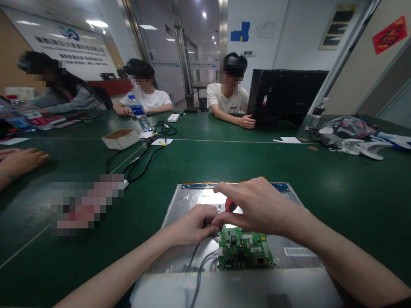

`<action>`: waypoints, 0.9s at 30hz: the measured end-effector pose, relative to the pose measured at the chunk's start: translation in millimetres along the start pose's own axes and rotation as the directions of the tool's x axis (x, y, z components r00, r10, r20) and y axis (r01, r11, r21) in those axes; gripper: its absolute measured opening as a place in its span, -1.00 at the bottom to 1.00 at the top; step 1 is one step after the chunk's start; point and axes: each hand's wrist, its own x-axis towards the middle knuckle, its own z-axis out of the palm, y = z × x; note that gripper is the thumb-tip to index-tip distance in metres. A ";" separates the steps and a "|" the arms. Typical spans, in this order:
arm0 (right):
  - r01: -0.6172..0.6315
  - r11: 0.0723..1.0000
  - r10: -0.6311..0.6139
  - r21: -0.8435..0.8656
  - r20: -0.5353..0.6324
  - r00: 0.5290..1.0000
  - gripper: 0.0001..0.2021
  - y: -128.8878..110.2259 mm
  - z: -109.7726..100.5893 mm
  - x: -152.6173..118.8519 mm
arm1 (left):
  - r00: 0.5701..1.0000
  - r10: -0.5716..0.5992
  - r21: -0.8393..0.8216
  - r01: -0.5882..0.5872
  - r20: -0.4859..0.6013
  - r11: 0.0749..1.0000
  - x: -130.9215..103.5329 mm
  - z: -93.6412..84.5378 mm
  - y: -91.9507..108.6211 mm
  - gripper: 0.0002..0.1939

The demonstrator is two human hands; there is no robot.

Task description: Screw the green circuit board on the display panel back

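Observation:
In front of me lies a flat silver display panel (173, 214), back side up, with a blue circuit strip (195, 186) along its far edge. A green circuit board (245, 248) sits on it, with grey cables (201, 271) at its left side. My right hand (257, 205) reaches over the board, closed around a screwdriver (230, 204); only its red and black handle shows. Beside it, my left hand (197, 222) is closed at the board's far left corner, thumb and fingers together. What those fingers pinch is hidden, and so is the screwdriver's tip.
Black cables (141, 160) and an open white box (120, 139) lie left on the green table. A bottle (139, 113), a large monitor (285, 98) and bagged items (349, 132) stand farther back. Another person's hand (24, 162) rests at left; several people sit around.

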 end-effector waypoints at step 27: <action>0.100 0.995 -0.100 -0.016 0.006 0.995 -0.82 -3.0 -6.6 -3.2 | 1.000 -0.002 -0.010 0.002 0.014 1.000 0.2 0.6 -0.9 -0.91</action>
